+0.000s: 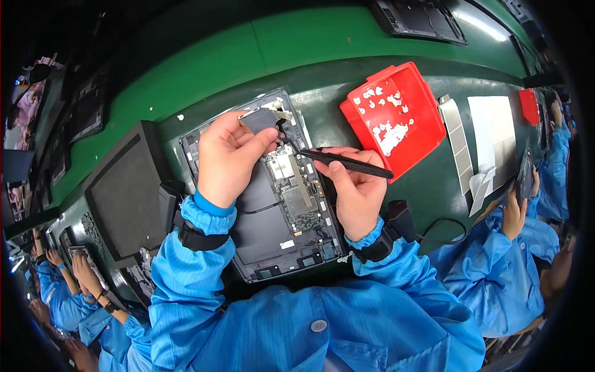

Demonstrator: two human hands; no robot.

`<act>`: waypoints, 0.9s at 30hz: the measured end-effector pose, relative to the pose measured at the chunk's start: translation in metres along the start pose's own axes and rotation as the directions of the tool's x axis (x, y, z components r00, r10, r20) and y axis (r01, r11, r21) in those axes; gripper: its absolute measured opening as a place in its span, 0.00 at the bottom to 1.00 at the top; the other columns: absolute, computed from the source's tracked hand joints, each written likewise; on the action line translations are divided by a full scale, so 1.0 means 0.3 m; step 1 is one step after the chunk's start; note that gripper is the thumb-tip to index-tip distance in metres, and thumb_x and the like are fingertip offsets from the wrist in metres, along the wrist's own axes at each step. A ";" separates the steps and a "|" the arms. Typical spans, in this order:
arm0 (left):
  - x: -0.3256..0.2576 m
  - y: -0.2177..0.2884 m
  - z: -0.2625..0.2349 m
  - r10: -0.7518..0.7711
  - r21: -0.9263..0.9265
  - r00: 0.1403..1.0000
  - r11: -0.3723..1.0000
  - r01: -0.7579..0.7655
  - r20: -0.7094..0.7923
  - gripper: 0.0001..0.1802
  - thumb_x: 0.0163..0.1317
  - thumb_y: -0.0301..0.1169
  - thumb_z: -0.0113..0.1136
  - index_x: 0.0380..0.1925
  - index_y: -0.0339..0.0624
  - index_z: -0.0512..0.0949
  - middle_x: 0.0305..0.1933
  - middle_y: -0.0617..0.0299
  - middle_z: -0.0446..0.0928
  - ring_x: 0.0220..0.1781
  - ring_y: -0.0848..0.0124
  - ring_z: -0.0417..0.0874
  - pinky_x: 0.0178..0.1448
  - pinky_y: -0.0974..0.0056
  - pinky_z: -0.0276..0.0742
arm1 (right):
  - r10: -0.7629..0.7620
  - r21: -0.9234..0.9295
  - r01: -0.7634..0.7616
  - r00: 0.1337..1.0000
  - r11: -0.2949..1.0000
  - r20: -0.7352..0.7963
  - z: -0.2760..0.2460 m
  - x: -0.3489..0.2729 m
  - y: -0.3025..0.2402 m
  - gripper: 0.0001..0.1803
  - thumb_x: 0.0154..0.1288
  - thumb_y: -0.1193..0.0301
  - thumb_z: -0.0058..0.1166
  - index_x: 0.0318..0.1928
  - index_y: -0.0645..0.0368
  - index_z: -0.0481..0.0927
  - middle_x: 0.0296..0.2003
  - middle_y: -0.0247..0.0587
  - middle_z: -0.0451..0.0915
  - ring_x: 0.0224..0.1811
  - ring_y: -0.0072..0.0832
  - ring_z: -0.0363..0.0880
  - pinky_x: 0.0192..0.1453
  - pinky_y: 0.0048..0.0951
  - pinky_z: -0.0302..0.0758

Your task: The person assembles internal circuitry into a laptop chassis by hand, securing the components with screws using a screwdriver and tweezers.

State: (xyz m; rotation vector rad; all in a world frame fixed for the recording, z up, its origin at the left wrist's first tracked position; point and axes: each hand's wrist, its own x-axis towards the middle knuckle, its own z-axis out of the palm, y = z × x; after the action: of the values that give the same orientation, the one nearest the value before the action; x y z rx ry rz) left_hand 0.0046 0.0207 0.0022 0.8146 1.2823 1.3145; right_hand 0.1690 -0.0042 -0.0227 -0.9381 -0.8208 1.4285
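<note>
An opened tablet-like device [254,254] lies in front of me, its circuit board [297,201] and dark flat battery bare. At its far end my left hand [226,164] pinches a small dark grey flat part [260,119] between thumb and fingers, just over the device. Black tweezers [353,163] are gripped in my right hand [359,195], and their tips reach left to the board's upper end, close beneath that part. Whether the tips touch anything is too small to tell.
To the right stands a red bin [427,118] with many small white pieces [392,136]. Beyond it lie a strip of grey pads [457,142] and a white sheet [489,124]. A black framed tray [124,195] is at left. Co-workers in blue sit on both sides.
</note>
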 end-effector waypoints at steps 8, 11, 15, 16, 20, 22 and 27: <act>0.006 -0.014 -0.018 0.007 0.076 0.999 0.997 -0.011 0.054 0.13 0.54 0.16 0.58 0.40 0.29 0.73 0.29 0.59 0.78 0.29 0.78 0.79 0.36 0.75 0.77 | 0.028 -0.004 -0.028 1.000 1.000 -0.002 -0.004 -0.001 -0.004 0.05 0.60 0.84 0.46 0.36 0.68 0.64 0.40 0.54 0.73 0.48 0.45 0.76 0.51 0.39 0.77; 0.006 -0.008 -0.014 0.006 0.060 0.998 0.998 -0.010 0.055 0.12 0.54 0.16 0.58 0.40 0.29 0.73 0.29 0.59 0.78 0.29 0.78 0.79 0.36 0.75 0.77 | 0.025 0.015 -0.025 1.000 1.000 0.003 -0.006 -0.001 -0.004 0.05 0.60 0.84 0.46 0.36 0.69 0.65 0.40 0.55 0.73 0.48 0.45 0.76 0.51 0.39 0.77; 0.003 -0.013 -0.015 0.018 0.076 0.999 0.997 -0.022 0.052 0.12 0.54 0.17 0.58 0.39 0.30 0.73 0.29 0.59 0.78 0.29 0.78 0.79 0.34 0.76 0.76 | 0.071 0.005 -0.071 0.997 0.997 -0.011 -0.009 -0.001 -0.010 0.05 0.60 0.84 0.46 0.35 0.70 0.65 0.39 0.53 0.73 0.47 0.43 0.76 0.51 0.38 0.78; 0.003 -0.016 -0.015 0.015 0.076 0.999 0.997 -0.019 0.052 0.12 0.54 0.17 0.58 0.39 0.30 0.73 0.29 0.59 0.78 0.29 0.78 0.79 0.34 0.76 0.76 | 0.073 0.005 -0.073 0.997 0.997 -0.013 -0.008 -0.001 -0.011 0.05 0.60 0.84 0.46 0.35 0.70 0.65 0.39 0.53 0.73 0.47 0.43 0.76 0.51 0.38 0.78; 0.011 -0.044 -0.010 0.143 0.260 0.990 0.955 -0.142 0.015 0.14 0.51 0.20 0.63 0.39 0.31 0.73 0.25 0.63 0.76 0.24 0.80 0.75 0.27 0.77 0.70 | -0.001 -0.073 -0.003 0.999 0.997 -0.048 -0.001 0.003 -0.008 0.05 0.59 0.85 0.47 0.34 0.70 0.65 0.37 0.49 0.71 0.45 0.40 0.77 0.49 0.37 0.79; 0.017 -0.059 -0.009 0.222 0.356 0.975 0.912 -0.205 -0.005 0.15 0.50 0.22 0.64 0.38 0.32 0.73 0.23 0.64 0.74 0.22 0.81 0.73 0.24 0.76 0.68 | -0.023 -0.110 0.017 0.998 0.994 -0.056 -0.004 0.003 -0.004 0.05 0.59 0.86 0.47 0.33 0.69 0.65 0.37 0.48 0.71 0.45 0.40 0.77 0.49 0.37 0.79; 0.023 -0.071 -0.014 0.270 0.507 0.963 0.828 -0.240 0.015 0.16 0.48 0.24 0.67 0.37 0.33 0.74 0.21 0.63 0.72 0.19 0.81 0.70 0.21 0.75 0.67 | 0.008 -0.059 -0.011 0.999 0.998 -0.042 0.001 0.001 0.003 0.08 0.57 0.88 0.48 0.33 0.68 0.64 0.39 0.51 0.72 0.43 0.34 0.78 0.47 0.27 0.76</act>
State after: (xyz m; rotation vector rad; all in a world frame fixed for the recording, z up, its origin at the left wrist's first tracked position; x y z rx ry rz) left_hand 0.0039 0.0230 -0.0204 1.3657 1.6412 1.2228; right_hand 0.1683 -0.0039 -0.0232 -1.0150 -0.8319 1.3945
